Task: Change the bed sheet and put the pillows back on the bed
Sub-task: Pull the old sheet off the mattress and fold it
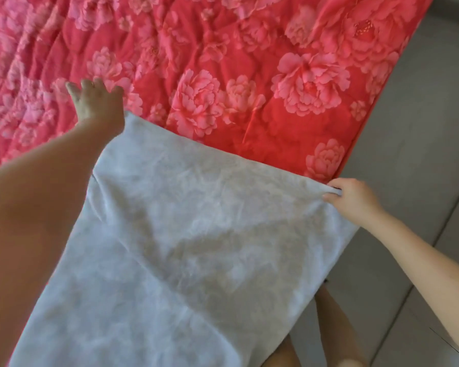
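Right hand (pixel 351 201) pinches a sheet (pixel 186 234) corner at the bed (pixel 249 43) edge; left hand (pixel 97 102), fingers spread, lies just past the other corner.

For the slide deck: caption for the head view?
Right hand pinches corner of pale grey sheet; left hand reaches open over red floral quilt.

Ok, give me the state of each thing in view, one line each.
Sheet: partly spread and creased, lies over only the near part of the cover.
Cover: laid out flat, wrinkled, mostly still bare.
Left hand: open, fingers spread, over the cover just past the sheet's far corner.
Right hand: pinches the sheet's corner at the cover's right edge.
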Tool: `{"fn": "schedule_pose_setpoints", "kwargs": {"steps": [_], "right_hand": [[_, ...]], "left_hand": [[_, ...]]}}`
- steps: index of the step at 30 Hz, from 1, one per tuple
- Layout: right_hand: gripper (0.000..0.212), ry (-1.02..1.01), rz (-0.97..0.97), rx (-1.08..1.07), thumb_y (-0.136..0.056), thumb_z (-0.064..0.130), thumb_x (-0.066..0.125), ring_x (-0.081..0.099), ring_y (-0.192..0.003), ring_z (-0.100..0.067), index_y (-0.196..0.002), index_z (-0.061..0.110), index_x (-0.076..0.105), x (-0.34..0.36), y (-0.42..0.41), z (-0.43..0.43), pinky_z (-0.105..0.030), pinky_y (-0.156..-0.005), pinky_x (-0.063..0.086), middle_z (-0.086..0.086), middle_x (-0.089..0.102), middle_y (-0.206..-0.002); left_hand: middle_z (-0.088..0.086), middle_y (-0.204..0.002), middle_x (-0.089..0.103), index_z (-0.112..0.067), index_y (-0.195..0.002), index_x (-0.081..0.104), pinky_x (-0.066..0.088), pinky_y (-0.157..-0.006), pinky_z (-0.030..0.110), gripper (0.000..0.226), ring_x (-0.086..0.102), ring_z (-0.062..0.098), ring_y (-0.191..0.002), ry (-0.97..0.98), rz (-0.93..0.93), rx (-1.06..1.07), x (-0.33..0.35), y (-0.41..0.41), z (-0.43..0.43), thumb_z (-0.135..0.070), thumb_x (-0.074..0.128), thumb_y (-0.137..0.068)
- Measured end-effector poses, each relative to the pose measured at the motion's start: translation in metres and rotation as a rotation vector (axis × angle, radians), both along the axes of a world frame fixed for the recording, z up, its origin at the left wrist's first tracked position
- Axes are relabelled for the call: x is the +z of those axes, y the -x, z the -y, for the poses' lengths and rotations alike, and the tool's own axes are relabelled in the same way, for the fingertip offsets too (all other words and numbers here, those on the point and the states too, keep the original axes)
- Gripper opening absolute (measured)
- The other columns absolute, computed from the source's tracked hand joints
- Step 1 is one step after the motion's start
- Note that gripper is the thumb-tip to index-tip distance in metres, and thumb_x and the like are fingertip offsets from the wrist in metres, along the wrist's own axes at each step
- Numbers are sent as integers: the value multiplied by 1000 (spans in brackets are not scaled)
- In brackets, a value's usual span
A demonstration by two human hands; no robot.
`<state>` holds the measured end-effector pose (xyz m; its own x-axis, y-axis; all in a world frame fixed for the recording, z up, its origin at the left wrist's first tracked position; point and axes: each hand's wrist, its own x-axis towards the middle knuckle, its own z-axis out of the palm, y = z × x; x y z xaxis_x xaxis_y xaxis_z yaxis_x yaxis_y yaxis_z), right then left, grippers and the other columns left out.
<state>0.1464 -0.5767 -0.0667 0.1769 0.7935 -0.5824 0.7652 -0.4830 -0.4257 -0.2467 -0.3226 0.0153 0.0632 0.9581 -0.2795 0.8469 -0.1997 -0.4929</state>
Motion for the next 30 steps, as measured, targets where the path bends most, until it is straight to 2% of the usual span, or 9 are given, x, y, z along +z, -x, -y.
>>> {"fn": "schedule_pose_setpoints", "kwargs": {"steps": [5,8,11,15,19,21,23,27,30], "right_hand": [[14,171,-212,20,-79,29,74,60,-73,-17,-77,19,65,18,-13,6,-33,-66,46,5,64,-75],[19,106,-462,47,-81,19,73,48,-56,-7,-73,3,67,81,-19,21,-26,-54,34,-3,56,-60],[22,217,-645,64,-83,24,71,51,-56,-5,-79,2,68,115,-19,42,-22,-54,38,-8,59,-64],[29,285,-454,-72,-79,18,76,38,-47,-1,-68,-1,56,79,-27,65,-14,-45,29,3,48,-59],[28,320,-611,-164,-81,16,73,39,-48,-4,-63,6,55,103,-41,82,-13,-46,28,4,47,-56],[27,298,-710,-197,-82,17,71,43,-50,-6,-64,3,57,120,-56,81,-15,-48,31,1,50,-56],[30,243,-576,-239,-84,17,69,45,-51,-10,-62,4,55,99,-70,68,-19,-49,32,-2,50,-54],[7,286,-163,-86,-85,14,60,59,-80,-26,-84,6,62,-1,-53,27,-27,-55,35,-11,60,-81],[44,414,-536,-207,-79,6,70,60,-98,-18,-121,12,56,-29,-41,6,-23,-73,48,-3,61,-112]], "left_hand": [[28,-137,38,-14,-143,33,34,-99,52,51,36,45,-122,107,250,182,-43,-5,66,-22,50,-95],[21,-141,42,-17,-141,43,33,-103,53,57,34,44,-127,152,523,-89,-43,-26,102,-3,57,-87],[11,-139,49,-16,-138,48,32,-103,53,68,38,38,-130,262,641,-326,-35,-56,119,-6,72,-75],[9,-101,67,-14,-111,68,34,-95,45,50,60,36,-100,352,590,-537,-32,-95,129,-30,82,-66],[1,-68,58,-13,-72,67,33,-63,33,18,61,28,-65,475,586,-686,-28,-124,132,-25,80,-69],[-6,-63,49,-15,-62,60,33,-60,31,25,54,24,-59,487,639,-671,-11,-129,120,-36,66,-73],[-13,-62,38,-19,-58,56,34,-63,34,25,49,22,-60,482,636,-624,1,-138,111,-35,69,-72],[9,-97,60,-13,-100,70,31,-95,50,28,54,35,-100,363,348,-489,-28,-173,129,-21,77,-74],[19,-117,56,-12,-121,60,27,-103,53,50,49,42,-110,258,449,-329,-45,-194,152,-16,76,-73]]}}
